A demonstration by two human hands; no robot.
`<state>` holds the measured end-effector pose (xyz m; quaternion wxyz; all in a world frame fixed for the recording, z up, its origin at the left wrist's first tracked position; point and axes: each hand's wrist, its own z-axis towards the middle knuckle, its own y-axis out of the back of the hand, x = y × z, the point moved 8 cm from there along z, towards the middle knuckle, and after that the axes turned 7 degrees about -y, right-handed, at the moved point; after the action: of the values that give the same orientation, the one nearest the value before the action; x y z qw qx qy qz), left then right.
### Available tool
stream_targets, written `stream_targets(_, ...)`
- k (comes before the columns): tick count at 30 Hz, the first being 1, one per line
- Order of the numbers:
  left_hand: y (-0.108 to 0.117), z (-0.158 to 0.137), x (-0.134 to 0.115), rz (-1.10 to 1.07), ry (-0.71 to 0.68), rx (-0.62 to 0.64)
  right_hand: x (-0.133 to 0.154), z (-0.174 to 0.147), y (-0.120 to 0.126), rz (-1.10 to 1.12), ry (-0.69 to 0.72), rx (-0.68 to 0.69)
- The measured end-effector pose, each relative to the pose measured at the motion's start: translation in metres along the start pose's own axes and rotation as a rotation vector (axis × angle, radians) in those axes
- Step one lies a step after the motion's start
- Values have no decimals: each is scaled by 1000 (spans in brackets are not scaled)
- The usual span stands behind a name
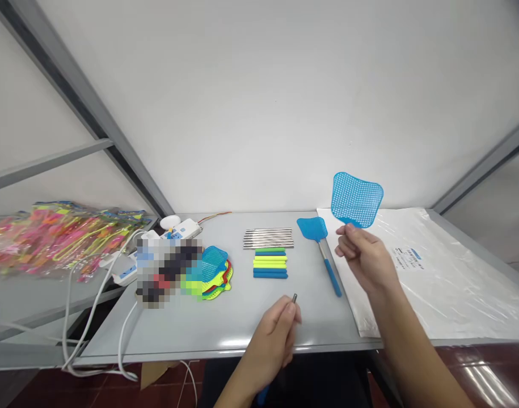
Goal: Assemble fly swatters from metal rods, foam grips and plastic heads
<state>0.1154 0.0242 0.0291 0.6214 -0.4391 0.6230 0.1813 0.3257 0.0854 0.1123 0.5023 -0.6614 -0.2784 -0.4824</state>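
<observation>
My right hand (363,255) is raised over the table's right part, pinching the base of a blue perforated fly swatter head (357,199). Low near the front edge, my left hand (276,331) is closed around a metal rod (295,297); only its tip shows above the fist. A blue handle end (263,395) shows below that fist. A fly swatter (330,275) with blue head and handle lies between the hands. Left of it are a row of metal rods (268,238) and several green, yellow and blue handle grips (270,265). Swatter heads (214,266) are piled further left.
White plastic packaging (395,283) with a label covers the table's right side. Power strips (186,229) and white cables (100,294) lie at the left, beside a pixelated patch. Bagged colourful items (67,238) sit on the left shelf. A wall stands behind.
</observation>
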Motion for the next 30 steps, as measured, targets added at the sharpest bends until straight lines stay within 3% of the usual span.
stream_targets(3,1,16,-15,-23,-48,-38,-34,-20,-22,-157,-31,47)
stream_targets(6,11,32,-33,-48,-153,-174,-66,-38,-45,-266,-85,121)
stream_targets(9,25,40,-49,-49,-303,-336,-75,-49,-59,-379,-115,174)
stream_targets(11,30,43,-55,-62,-353,-375,-70,-52,-65,-433,-111,211)
stream_targets(14,32,45,-56,-68,-355,-343,-65,-54,-65,-470,-121,227)
stream_targets(19,27,43,-50,30,-241,-224,-64,-49,-46,-398,-139,103)
stream_targets(25,9,29,-47,7,-81,-42,-33,-30,-33,-180,1,-71)
stream_targets(30,-4,21,-51,21,-73,71,-30,-28,-52,-196,-15,0)
